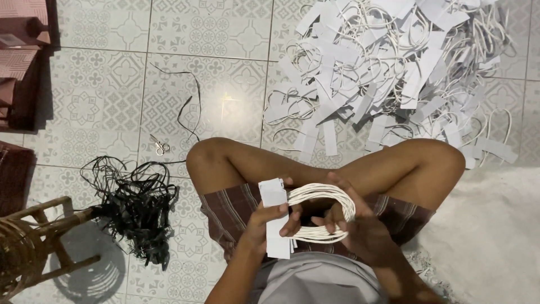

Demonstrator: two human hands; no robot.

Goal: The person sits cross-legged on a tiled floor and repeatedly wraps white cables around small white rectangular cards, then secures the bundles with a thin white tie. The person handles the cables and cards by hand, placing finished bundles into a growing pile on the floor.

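I sit cross-legged on a tiled floor. My left hand [269,222] grips a stack of white paper strips [275,217] held upright over my lap. From the stack a bundle of white cord loops [326,194] curves to the right. My right hand [354,225] has its fingers through those loops and holds them together. Both hands are close together above my checked shorts.
A big heap of white paper strips with cord handles [394,67] covers the floor ahead. A tangle of black strapping [138,211] lies to my left, small scissors [160,146] beyond it. A wooden stool [39,236] stands at lower left, a white sack [495,231] at right.
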